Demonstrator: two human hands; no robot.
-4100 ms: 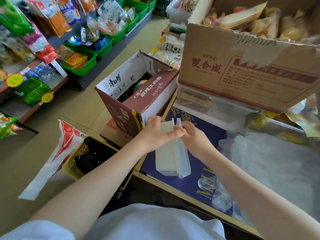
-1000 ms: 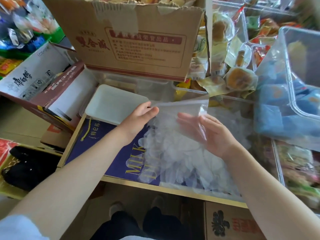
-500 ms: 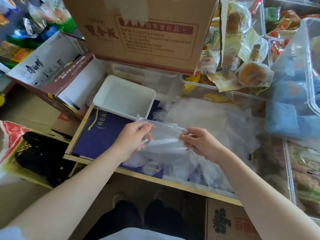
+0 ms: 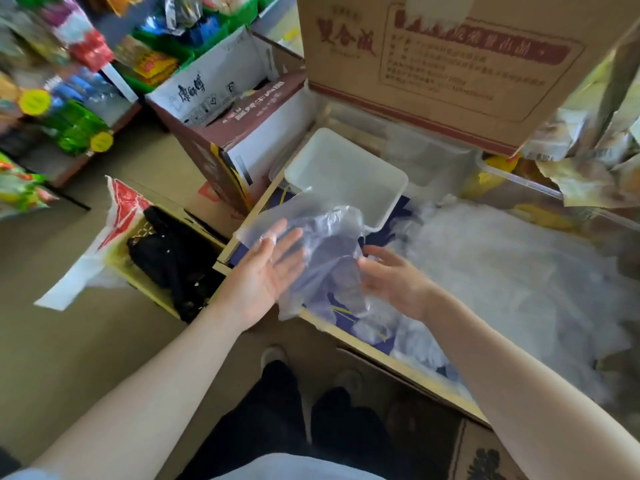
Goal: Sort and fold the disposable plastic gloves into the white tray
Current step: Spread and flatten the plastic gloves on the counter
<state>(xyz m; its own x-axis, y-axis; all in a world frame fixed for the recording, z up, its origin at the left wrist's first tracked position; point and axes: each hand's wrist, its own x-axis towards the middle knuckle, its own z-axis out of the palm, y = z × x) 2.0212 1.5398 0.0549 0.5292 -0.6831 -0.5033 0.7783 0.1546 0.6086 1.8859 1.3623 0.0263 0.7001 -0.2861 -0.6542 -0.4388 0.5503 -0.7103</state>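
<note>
One clear glove (image 4: 323,258) hung between both palms, fingers straight and spread on each, gripping nothing; the white tray (image 4: 349,178) sat at twelve o'clock, nearer the left hand (image 4: 266,271) than the right hand (image 4: 394,282) (loose pile (image 4: 502,271) at three).

Glove (image 4: 325,258) — thin crinkled clear plastic (tray (image 4: 349,174) smooth, matt).

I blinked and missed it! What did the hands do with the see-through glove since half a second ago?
Both hands opened up. The left hand and right hand had pinched the glove stretched between them; now it hangs crumpled over flat palms. The white tray remains empty, and the glove pile stays where it lay.
</note>
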